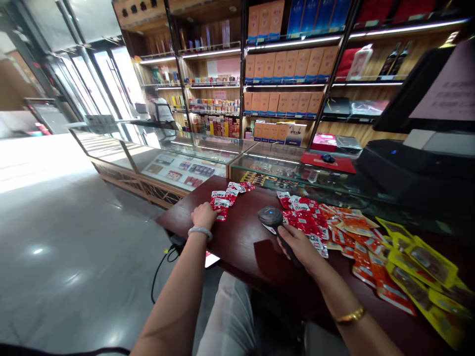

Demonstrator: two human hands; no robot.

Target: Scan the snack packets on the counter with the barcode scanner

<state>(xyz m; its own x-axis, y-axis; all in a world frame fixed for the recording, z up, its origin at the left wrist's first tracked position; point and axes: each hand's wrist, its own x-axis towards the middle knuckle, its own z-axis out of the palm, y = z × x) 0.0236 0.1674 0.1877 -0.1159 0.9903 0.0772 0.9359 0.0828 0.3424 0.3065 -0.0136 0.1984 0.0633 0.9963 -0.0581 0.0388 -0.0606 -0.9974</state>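
A small red-and-white snack packet (pixel 221 213) lies at the near end of a short row of like packets (pixel 232 194). My left hand (pixel 204 216) is closed at that packet's left edge, its fingertips partly hidden. Wrapped round the handle of a black barcode scanner (pixel 270 216) is my right hand (pixel 299 243). The scanner's head is tilted over the dark wooden table (pixel 237 242), left of a larger heap of red packets (pixel 302 217). Part of one more packet shows beneath the scanner's head.
Orange packets (pixel 365 257) and yellow packets (pixel 419 267) spread along the table's right side. Behind stand glass display counters (pixel 178 168); a computer mouse (pixel 328 158) rests on a red mat. A monitor (pixel 434 89) rises at right. A person (pixel 159 110) sits far back near the door.
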